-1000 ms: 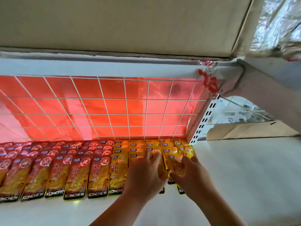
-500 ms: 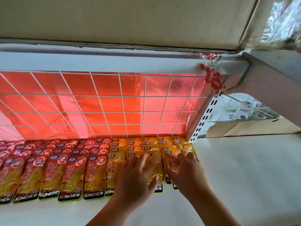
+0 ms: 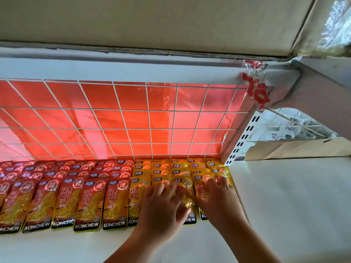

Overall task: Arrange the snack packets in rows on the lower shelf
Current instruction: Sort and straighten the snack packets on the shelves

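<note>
Snack packets lie in overlapping rows on the white lower shelf [image 3: 190,245]. Red KONCHEW packets [image 3: 62,196] fill the left and middle. Yellow packets [image 3: 171,168] fill the right end by the shelf upright. My left hand [image 3: 161,207] lies flat with spread fingers on the front yellow packets. My right hand [image 3: 218,198] presses flat on the rightmost front yellow packet [image 3: 201,185]. The hands cover most of the front yellow row.
A white wire grid over a red backing [image 3: 121,120] closes the back. The upper shelf's underside [image 3: 152,21] hangs overhead. A slotted upright [image 3: 241,141] bounds the right end. Beyond it lies another white shelf [image 3: 294,196] with a cardboard piece [image 3: 296,149].
Both hands have slid forward and flattened on the front yellow packets. The view has shifted slightly right, so the packets sit further left.
</note>
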A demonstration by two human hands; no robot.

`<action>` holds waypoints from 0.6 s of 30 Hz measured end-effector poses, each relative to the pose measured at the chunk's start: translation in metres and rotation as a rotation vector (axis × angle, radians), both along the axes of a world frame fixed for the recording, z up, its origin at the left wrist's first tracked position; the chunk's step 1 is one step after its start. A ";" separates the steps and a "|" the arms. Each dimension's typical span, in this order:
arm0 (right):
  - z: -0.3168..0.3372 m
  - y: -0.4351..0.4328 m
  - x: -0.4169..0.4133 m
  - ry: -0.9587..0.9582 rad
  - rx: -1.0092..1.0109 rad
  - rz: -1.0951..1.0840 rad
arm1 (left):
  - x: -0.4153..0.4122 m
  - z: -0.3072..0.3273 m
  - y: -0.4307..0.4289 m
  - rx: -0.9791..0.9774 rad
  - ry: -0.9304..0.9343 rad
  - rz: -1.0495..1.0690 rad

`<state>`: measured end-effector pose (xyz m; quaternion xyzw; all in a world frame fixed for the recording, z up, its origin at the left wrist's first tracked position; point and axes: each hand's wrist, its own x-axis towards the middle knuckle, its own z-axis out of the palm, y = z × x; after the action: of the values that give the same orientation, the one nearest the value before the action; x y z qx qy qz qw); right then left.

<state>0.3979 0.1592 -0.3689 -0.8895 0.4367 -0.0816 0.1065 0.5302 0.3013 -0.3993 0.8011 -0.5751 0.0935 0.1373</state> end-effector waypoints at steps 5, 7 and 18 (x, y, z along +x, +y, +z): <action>0.003 0.001 -0.002 0.013 0.038 0.026 | 0.000 0.000 0.000 0.014 -0.010 0.006; 0.003 0.001 -0.004 0.007 0.049 0.036 | 0.000 0.001 -0.001 0.006 -0.019 0.006; 0.008 0.003 -0.006 0.026 0.078 0.059 | -0.003 0.001 -0.002 -0.042 -0.083 0.011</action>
<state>0.3914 0.1618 -0.3605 -0.8982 0.4146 -0.0498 0.1375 0.5276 0.2988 -0.3986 0.7967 -0.5736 0.1396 0.1295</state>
